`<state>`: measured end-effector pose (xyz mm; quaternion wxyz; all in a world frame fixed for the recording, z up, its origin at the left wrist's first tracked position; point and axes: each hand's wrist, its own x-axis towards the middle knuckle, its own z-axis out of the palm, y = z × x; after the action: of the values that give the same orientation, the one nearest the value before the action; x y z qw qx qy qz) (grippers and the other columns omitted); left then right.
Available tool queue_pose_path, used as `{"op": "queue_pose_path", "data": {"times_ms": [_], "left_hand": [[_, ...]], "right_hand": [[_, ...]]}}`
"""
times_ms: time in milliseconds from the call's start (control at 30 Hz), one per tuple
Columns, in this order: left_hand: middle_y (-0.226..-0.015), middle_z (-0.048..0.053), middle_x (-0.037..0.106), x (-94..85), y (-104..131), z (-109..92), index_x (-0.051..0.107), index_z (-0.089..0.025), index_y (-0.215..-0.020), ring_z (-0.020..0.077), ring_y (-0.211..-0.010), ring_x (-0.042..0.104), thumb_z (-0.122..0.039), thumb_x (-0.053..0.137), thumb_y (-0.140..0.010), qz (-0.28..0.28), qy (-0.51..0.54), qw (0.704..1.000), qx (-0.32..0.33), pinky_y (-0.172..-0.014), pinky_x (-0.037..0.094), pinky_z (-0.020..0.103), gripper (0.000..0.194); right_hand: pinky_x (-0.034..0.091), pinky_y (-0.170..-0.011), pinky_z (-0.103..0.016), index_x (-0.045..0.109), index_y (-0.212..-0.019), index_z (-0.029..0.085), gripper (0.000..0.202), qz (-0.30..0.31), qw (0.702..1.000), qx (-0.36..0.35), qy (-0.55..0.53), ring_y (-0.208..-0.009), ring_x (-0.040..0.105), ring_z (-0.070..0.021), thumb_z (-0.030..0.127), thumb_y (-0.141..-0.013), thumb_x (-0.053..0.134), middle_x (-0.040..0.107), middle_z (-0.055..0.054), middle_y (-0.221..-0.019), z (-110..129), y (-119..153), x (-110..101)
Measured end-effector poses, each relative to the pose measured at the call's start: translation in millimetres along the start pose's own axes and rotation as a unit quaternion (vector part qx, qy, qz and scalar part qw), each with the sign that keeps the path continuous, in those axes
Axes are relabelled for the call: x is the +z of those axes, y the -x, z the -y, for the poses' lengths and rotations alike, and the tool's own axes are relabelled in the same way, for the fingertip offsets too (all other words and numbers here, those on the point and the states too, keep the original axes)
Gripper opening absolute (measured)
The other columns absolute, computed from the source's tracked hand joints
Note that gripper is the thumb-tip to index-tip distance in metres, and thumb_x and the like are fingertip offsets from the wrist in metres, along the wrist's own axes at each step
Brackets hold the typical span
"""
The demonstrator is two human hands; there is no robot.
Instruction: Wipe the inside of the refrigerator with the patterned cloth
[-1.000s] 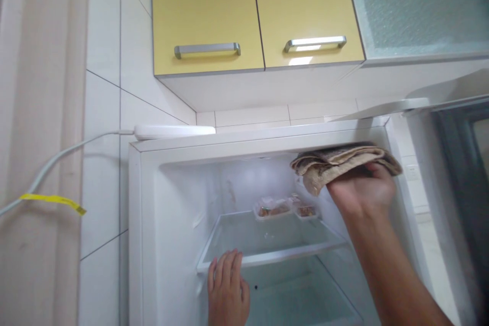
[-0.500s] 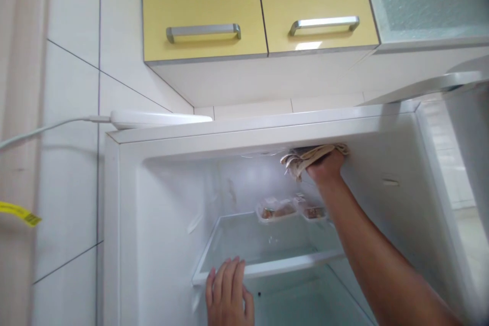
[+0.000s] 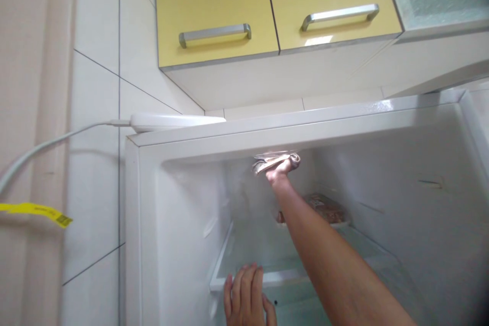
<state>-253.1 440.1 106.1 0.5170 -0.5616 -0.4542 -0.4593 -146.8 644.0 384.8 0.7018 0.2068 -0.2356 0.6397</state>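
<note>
Inside an open white fridge (image 3: 148, 224), my right hand (image 3: 280, 170) holds a folded, light-coloured cloth (image 3: 272, 163) up against the ceiling by the bright lamp. My right forearm crosses in front of the glass shelf (image 3: 248, 244). My left hand (image 3: 248, 295) rests at the front edge of that shelf, fingers extended and slightly apart, holding nothing. Behind my right forearm, at the back of the shelf, sits a clear food pack (image 3: 326, 209) with brown contents, partly hidden.
Yellow cupboards (image 3: 214, 5) with metal handles hang above the fridge. A white device (image 3: 175, 121) with a cable (image 3: 57, 137) lies on the fridge top at the left. A yellow tag (image 3: 42, 210) shows at far left. A lower shelf (image 3: 294, 305) lies beneath.
My right hand has moved left with the cloth along the ceiling, from the right side to the lamp. More of the right-hand food pack shows. The view has shifted; my left hand stays at the shelf edge.
</note>
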Motion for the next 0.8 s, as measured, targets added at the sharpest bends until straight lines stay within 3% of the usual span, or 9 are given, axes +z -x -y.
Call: {"op": "queue_pose_path", "data": {"times_ms": [133, 267, 333, 433, 633, 700, 800], "left_hand": [[-0.105, 0.006, 0.077, -0.2, 0.2, 1.9, 0.065, -0.022, -0.115, 0.0230, -0.107, 0.062, -0.012, 0.051, -0.078, 0.000, -0.004, 1.000, 0.006, -0.117, 0.029, 0.044, 0.041], [-0.104, 0.006, 0.077, 1.7, 1.4, 3.8, 0.065, -0.022, -0.116, 0.0229, -0.105, 0.063, -0.012, 0.050, -0.078, -0.006, -0.004, 1.000, 0.010, -0.114, 0.031, 0.045, 0.042], [-0.105, 0.006, 0.077, 2.6, 1.5, 4.2, 0.065, -0.022, -0.116, 0.0232, -0.105, 0.063, -0.013, 0.050, -0.078, -0.008, -0.004, 1.000, 0.009, -0.113, 0.032, 0.045, 0.042], [-0.106, 0.006, 0.077, 2.4, 1.1, 3.6, 0.065, -0.022, -0.116, 0.0234, -0.106, 0.063, -0.013, 0.049, -0.078, -0.004, 0.001, 1.000, 0.005, -0.114, 0.031, 0.045, 0.042], [-0.110, 0.005, 0.076, -2.5, -0.1, 0.4, 0.064, -0.022, -0.119, 0.0221, -0.110, 0.061, -0.012, 0.050, -0.079, 0.017, 0.024, 0.999, -0.013, -0.122, 0.023, 0.042, 0.043], [-0.111, 0.005, 0.076, -3.9, -0.3, -0.5, 0.064, -0.021, -0.118, 0.0219, -0.112, 0.060, -0.011, 0.051, -0.079, 0.022, 0.031, 0.999, -0.019, -0.124, 0.021, 0.042, 0.043], [-0.113, 0.005, 0.075, -5.0, -0.5, -1.3, 0.064, -0.021, -0.119, 0.0219, -0.113, 0.060, -0.011, 0.052, -0.079, 0.026, 0.039, 0.999, -0.025, -0.125, 0.020, 0.042, 0.043]], "right_hand": [[0.060, -0.080, -0.043, 0.060, -0.098, 0.027, 0.032, 0.018, 0.999, 0.034, 0.018, -0.089, 0.066, -0.0224, 0.048, -0.076, 0.049, 0.071, 0.000, -0.086, -37.7, 28.5, 18.4], [0.057, -0.090, -0.050, 0.064, -0.094, 0.025, 0.029, 0.079, 0.994, 0.069, 0.032, -0.098, 0.067, -0.0263, 0.042, -0.076, 0.048, 0.074, -0.003, -0.086, -39.8, 52.6, 32.3], [0.056, -0.090, -0.051, 0.065, -0.087, 0.025, 0.024, 0.084, 0.992, 0.078, 0.044, -0.093, 0.069, -0.0265, 0.036, -0.074, 0.048, 0.074, -0.003, -0.080, -21.8, 57.8, 33.3], [0.057, -0.087, -0.046, 0.064, -0.079, 0.025, 0.017, 0.062, 0.994, 0.075, 0.057, -0.080, 0.069, -0.0229, 0.027, -0.071, 0.048, 0.072, 0.000, -0.071, 26.3, 58.7, 30.1], [0.058, -0.071, -0.038, 0.062, -0.075, 0.026, 0.023, -0.024, 0.998, -0.033, 0.042, -0.070, 0.067, -0.0196, 0.019, -0.062, 0.043, 0.070, 0.002, -0.068, 134.2, 62.8, 38.6], [0.058, -0.068, -0.038, 0.060, -0.075, 0.026, 0.023, -0.034, 0.996, -0.074, 0.040, -0.069, 0.066, -0.0196, 0.019, -0.063, 0.043, 0.070, 0.002, -0.070, 151.9, 73.0, 47.1], [0.058, -0.068, -0.037, 0.059, -0.076, 0.026, 0.019, -0.028, 0.994, -0.096, 0.034, -0.069, 0.066, -0.0191, 0.021, -0.066, 0.045, 0.071, 0.002, -0.072, 152.8, 94.4, 58.9]]}}
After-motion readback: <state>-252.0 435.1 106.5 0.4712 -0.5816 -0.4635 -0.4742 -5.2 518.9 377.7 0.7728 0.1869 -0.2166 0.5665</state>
